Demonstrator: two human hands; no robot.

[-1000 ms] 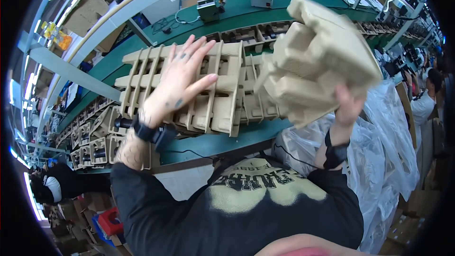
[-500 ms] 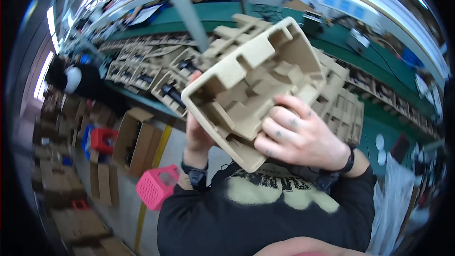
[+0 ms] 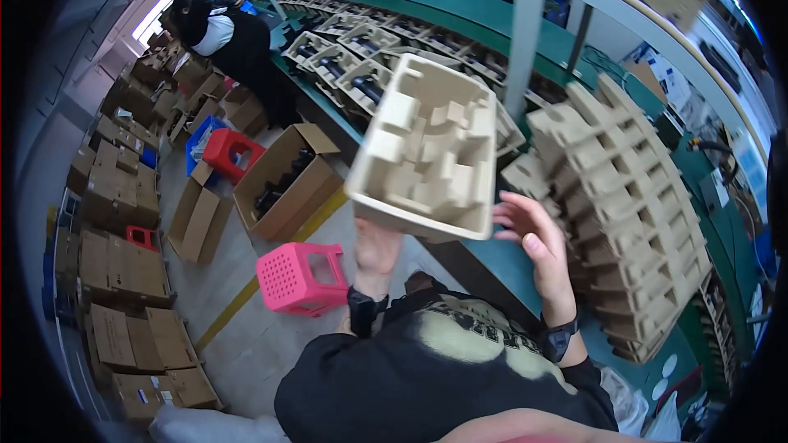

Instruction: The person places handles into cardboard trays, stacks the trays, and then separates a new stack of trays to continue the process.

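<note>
Left hand [image 3: 377, 248] gripped near edge of moulded pulp tray [image 3: 429, 148] from below, fingers closed on it. Tray was held raised, cavities upward, above near edge of green workbench [image 3: 525, 267]. Right hand [image 3: 532, 238] was open, fingers spread, just right of tray; contact could not be told. Stack of pulp trays [image 3: 632, 213] lay right on bench. Pink stool [image 3: 302, 276] stood on floor, left.

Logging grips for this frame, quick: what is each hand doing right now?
Left hand: closed under the moulded pulp tray, holding it up.
Right hand: open, fingers spread, just off the tray's right edge, holding nothing.
</note>
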